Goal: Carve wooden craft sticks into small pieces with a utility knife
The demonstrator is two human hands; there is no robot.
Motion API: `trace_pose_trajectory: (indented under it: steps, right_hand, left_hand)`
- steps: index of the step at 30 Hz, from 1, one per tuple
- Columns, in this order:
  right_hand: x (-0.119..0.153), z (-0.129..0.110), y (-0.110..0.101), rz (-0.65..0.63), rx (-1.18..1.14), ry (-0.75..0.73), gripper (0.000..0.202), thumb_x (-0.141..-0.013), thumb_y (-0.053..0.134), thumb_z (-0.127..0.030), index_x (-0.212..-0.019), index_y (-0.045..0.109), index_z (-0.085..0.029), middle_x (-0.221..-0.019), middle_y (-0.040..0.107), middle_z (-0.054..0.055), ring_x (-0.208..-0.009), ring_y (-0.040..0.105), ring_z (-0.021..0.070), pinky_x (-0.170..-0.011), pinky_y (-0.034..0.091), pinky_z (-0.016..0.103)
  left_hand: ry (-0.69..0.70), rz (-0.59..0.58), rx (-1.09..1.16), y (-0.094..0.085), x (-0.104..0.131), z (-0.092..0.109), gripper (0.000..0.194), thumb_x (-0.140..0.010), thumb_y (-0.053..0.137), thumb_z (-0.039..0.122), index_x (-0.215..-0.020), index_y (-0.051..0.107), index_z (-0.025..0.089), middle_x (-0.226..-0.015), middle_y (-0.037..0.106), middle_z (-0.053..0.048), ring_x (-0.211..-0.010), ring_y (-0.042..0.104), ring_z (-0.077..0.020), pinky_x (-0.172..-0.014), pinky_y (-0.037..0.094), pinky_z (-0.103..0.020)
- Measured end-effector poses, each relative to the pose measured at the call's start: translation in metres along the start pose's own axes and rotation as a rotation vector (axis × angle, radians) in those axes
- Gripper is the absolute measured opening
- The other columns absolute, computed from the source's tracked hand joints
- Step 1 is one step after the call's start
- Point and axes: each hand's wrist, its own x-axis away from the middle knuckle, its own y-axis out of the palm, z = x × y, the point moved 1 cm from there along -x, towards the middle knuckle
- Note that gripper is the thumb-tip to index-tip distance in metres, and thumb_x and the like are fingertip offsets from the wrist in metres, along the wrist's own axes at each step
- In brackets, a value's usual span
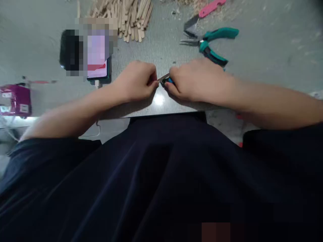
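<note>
The left hand [138,81] pinches the left end of a thin strip [164,77], perhaps wood or metal, spanning to the right hand [198,80], whose fingers grip a blue-and-black tool [170,80] on the strip's near side.

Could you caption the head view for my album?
Left hand and right hand meet at a thin strip, pliers and sticks beyond.

Head camera: worn on the head, facing forward and steeply down
Tabletop [267,64]: upper half, seen from above
Dark shirt [166,174]: lower half, nearest the lens
Left hand [137,80] and right hand [195,80]: just above centre, viewed from overhead
</note>
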Motion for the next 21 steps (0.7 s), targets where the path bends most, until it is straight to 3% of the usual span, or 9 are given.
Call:
trace_pose_trajectory:
  steps: [5, 9, 21]
  right_hand:
    - [0.003, -0.0016, 0.006, 0.017, -0.015, 0.043, 0.062, -0.124, 0.044, -0.058, -0.142, 0.081, -0.011, -0.124, 0.088, 0.027, -0.118, 0.088, 0.0543, -0.098, 0.072, 0.062]
    - [0.0028, -0.0055, 0.0066, 0.004, -0.019, 0.047, 0.063, -0.124, 0.042, -0.054, -0.148, 0.078, -0.008, -0.128, 0.087, 0.028, -0.121, 0.086, 0.0542, -0.099, 0.069, 0.06]
    - [0.0025, -0.0084, 0.0083, 0.012, -0.012, 0.082, 0.064, -0.123, 0.039, -0.054, -0.146, 0.077, -0.008, -0.135, 0.086, 0.029, -0.126, 0.084, 0.0546, -0.099, 0.068, 0.056]
  left_hand:
    - [0.075, 0.038, -0.041, 0.0032, -0.0035, -0.0039, 0.048, -0.109, 0.05, 0.051, -0.129, 0.086, 0.026, -0.126, 0.089, -0.014, -0.119, 0.075, -0.0339, -0.113, 0.055, -0.05]
    - [0.108, 0.066, -0.122, 0.0012, -0.0065, -0.0032, 0.041, -0.107, 0.051, 0.044, -0.119, 0.086, 0.025, -0.121, 0.089, -0.013, -0.095, 0.068, -0.0267, -0.1, 0.057, -0.047]
    - [0.082, 0.072, -0.169, -0.0017, -0.0062, 0.0014, 0.04, -0.104, 0.053, 0.041, -0.119, 0.088, 0.028, -0.111, 0.089, -0.009, -0.095, 0.069, -0.0276, -0.098, 0.056, -0.047]
